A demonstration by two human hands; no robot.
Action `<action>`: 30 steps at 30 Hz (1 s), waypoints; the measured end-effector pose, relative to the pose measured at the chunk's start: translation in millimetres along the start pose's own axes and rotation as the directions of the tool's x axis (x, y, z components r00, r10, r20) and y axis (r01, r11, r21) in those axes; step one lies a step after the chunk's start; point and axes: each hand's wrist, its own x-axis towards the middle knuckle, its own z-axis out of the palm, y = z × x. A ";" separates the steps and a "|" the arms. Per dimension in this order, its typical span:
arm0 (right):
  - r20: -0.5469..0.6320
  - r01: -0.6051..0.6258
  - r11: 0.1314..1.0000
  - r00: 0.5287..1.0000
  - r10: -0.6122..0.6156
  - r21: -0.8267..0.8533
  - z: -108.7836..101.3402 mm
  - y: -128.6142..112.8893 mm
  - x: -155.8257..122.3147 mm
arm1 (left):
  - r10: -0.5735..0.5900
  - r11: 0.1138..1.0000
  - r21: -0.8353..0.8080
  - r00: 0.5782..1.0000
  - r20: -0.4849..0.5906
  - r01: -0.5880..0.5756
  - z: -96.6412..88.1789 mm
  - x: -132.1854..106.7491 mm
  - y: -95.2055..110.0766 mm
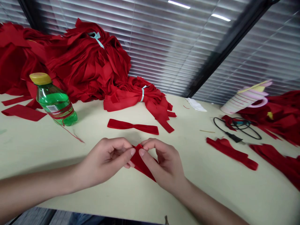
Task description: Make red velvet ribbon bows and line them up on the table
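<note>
Both my hands pinch one red fabric strip (143, 165) above the near middle of the table. The thumb and fingers of my left hand (114, 156) close on its upper edge. My right hand (164, 162) grips it close beside, thumb on top, and covers part of the strip, which slants down under that palm. Just beyond my fingers lies a red bow-shaped piece (133, 126), narrowed at its middle and touched by neither hand.
At the left stands a green bottle (56, 100) wound with red thread. Behind are heaped red fabric strips (89, 65) and a tied bundle (138, 97). To the right lie a folded strip (232, 153), a black cable (234, 137) and a striped mug (243, 100). Blinds (164, 47) back the table.
</note>
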 end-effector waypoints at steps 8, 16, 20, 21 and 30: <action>-0.009 0.013 1.000 1.000 -0.013 -0.002 1.8 0.4 -1.1 | 0.023 0.999 0.044 1.000 0.008 -0.023 -1.5 -0.4 -0.5; 0.001 0.036 0.999 0.999 -0.036 -0.038 2.3 -0.5 -0.7 | 0.079 0.994 0.076 0.995 -0.061 -0.074 -2.7 1.6 5.2; 0.007 0.047 0.998 0.999 -0.047 -0.031 2.3 -0.3 -0.4 | 0.079 0.993 0.095 0.995 -0.058 -0.073 -2.8 3.0 7.7; 0.009 0.044 0.999 0.999 -0.044 -0.029 2.3 0.0 -0.3 | 0.085 0.992 0.101 0.994 -0.062 -0.079 -2.7 3.3 8.4; 0.015 0.009 1.000 1.000 -0.009 0.007 1.2 0.6 -0.4 | 0.094 0.989 0.120 0.994 -0.058 -0.086 -3.2 3.8 8.2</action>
